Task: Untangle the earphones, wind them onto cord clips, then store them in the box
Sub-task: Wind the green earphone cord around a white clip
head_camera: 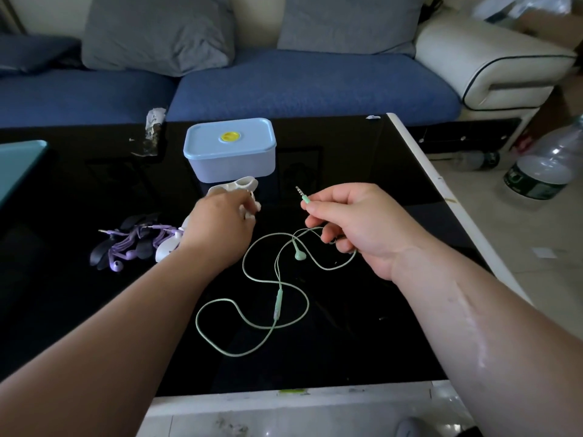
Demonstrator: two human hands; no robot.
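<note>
Green earphones (pixel 277 305) lie in loose loops on the black table (pixel 362 326). My right hand (pixel 356 227) pinches their cord just below the jack plug (pixel 302 194), which points up and left. One green earbud (pixel 299 254) lies under that hand. My left hand (pixel 222 230) grips a white cord clip (pixel 239 186) in front of the closed pale blue box (pixel 230 149). Purple earphones (pixel 135 244), wound on dark clips, lie left of my left wrist, beside another white clip (pixel 165 249).
A teal object (pixel 15 165) sits at the table's left edge. A blue sofa (pixel 299 86) with grey cushions runs behind the table. Plastic bottles (pixel 545 171) stand on the floor to the right. The table's white rim (pixel 441 184) borders the right side.
</note>
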